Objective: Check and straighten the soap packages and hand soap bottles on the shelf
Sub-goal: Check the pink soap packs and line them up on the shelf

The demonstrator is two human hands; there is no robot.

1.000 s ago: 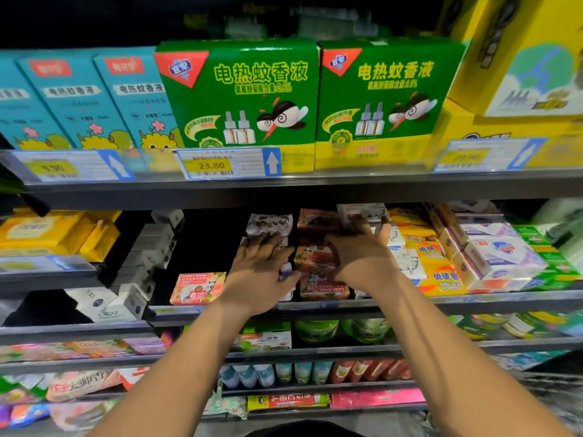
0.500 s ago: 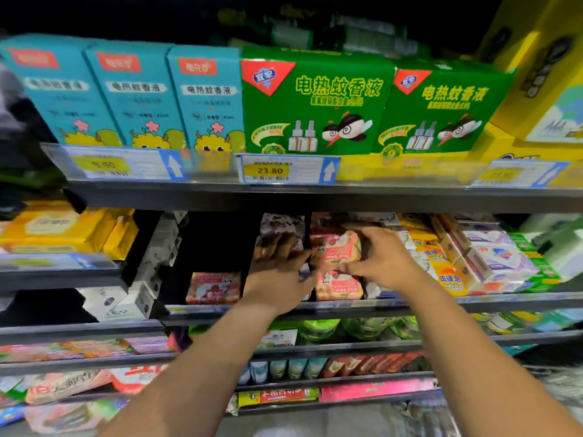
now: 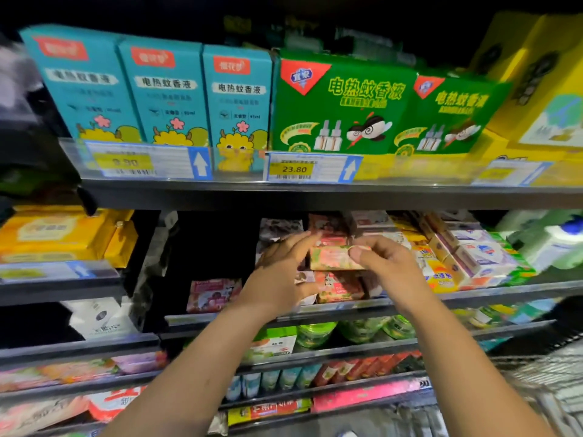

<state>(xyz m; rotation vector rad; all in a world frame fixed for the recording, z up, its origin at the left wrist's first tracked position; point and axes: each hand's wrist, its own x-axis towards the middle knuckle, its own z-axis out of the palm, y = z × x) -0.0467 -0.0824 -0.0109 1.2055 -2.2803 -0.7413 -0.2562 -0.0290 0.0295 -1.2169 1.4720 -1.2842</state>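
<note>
A shop aisle: tiered dark metal shelves (image 3: 315,197) packed with boxed goods, green cardboard boxes (image 3: 340,102) above, and a printed yellow price tag reading 23.80 (image 3: 295,169) clipped along the shelf edge.

soap package (image 3: 331,260) — pink with green mottling | teal boxes (image 3: 164,99) | green boxes (image 3: 340,105) — yellow base | yellow pack (image 3: 53,234)

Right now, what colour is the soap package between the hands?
The soap package is mostly pink with green; head view.

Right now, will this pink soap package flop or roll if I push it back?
Probably stiff: the pink soap package shows straight edges while the right hand pinches one end. Flat faces suggest sliding, not rolling.
</note>
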